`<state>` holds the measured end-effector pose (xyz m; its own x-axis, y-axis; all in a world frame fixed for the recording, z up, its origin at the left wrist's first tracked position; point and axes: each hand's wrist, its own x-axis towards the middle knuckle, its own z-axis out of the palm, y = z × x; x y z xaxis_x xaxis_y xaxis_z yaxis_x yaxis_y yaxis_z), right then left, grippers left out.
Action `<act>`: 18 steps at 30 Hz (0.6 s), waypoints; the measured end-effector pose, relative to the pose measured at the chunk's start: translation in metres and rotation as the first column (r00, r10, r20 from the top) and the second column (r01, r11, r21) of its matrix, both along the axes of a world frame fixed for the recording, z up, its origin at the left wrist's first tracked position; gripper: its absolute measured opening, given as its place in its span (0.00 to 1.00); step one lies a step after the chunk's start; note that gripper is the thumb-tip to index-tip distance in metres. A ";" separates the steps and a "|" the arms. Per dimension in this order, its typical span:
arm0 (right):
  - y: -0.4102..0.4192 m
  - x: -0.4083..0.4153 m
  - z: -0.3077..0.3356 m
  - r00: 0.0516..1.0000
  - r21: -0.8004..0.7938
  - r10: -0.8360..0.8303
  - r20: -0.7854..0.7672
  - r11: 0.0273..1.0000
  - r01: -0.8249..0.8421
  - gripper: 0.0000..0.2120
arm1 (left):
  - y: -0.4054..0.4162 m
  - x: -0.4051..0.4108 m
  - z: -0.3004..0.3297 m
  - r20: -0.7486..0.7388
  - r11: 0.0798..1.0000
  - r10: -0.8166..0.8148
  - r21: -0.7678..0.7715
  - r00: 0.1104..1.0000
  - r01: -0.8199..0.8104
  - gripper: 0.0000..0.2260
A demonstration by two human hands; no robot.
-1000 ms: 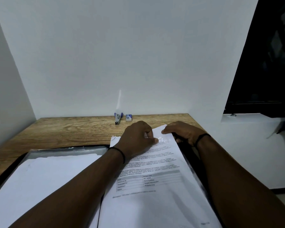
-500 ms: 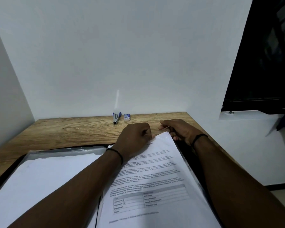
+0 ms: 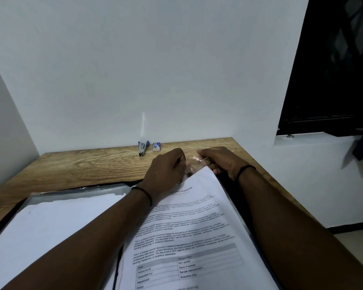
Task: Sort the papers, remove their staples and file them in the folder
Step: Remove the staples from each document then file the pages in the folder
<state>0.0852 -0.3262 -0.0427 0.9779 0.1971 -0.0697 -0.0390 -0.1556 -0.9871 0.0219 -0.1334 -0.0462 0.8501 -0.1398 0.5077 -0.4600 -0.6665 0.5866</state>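
Note:
An open black folder (image 3: 13,210) with clear plastic sleeves lies on the wooden desk (image 3: 82,164). A printed sheet (image 3: 189,231) with text and a table lies on the folder's right half, its far corner lifted. My left hand (image 3: 166,172) sits curled at the sheet's top edge and grips the paper there. My right hand (image 3: 220,162) pinches the clear plastic sleeve (image 3: 197,162) just beyond the sheet's top right corner. Blank white paper (image 3: 50,222) fills the left sleeve.
A small blue stapler (image 3: 142,147) and a little staple box (image 3: 156,146) lie at the back of the desk against the white wall. The desk's right edge (image 3: 266,174) runs close beside my right forearm. A dark window opening (image 3: 333,70) is at the upper right.
The printed sheet has slid toward me and its far corner has risen. Both hands have moved a little farther back, and the right hand now holds the clear sleeve open.

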 end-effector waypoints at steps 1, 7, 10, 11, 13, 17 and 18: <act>0.000 -0.002 0.000 1.000 -0.002 0.003 0.006 1.000 -0.003 0.12 | -0.001 -0.001 0.001 -0.026 0.999 -0.010 -0.042 1.000 0.008 0.08; 0.002 -0.020 0.010 0.994 -0.011 -0.072 0.076 0.997 0.073 0.21 | -0.001 -0.002 0.007 -0.139 0.997 -0.049 -0.073 0.989 0.039 0.13; -0.001 -0.037 0.017 0.998 -0.046 -0.034 0.046 0.998 0.036 0.25 | -0.001 -0.002 0.011 -0.185 0.994 -0.066 -0.103 0.981 0.048 0.13; -0.004 -0.044 0.019 1.000 -0.057 -0.014 0.023 0.998 0.015 0.26 | -0.002 -0.002 0.012 -0.209 0.993 -0.067 -0.107 0.976 0.045 0.12; -0.009 -0.060 0.024 1.000 -0.094 0.018 -0.025 0.995 -0.020 0.27 | -0.003 -0.002 0.014 -0.246 0.997 -0.049 -0.070 0.968 0.033 0.09; -0.020 -0.091 0.030 0.986 -0.232 0.095 -0.133 0.965 -0.124 0.27 | 0.001 -0.006 0.015 -0.091 0.989 0.106 0.116 0.990 -0.095 0.08; -0.021 -0.095 0.030 0.977 -0.254 0.111 -0.179 0.955 -0.155 0.26 | 0.002 -0.007 0.014 -0.005 0.975 0.157 0.158 0.988 -0.155 0.10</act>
<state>-0.0099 -0.3476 -0.0131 0.9153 0.2778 -0.2916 -0.1550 -0.4252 -0.8917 0.0148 -0.1311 -0.0323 0.8763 -0.0815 0.4747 -0.3336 -0.8137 0.4760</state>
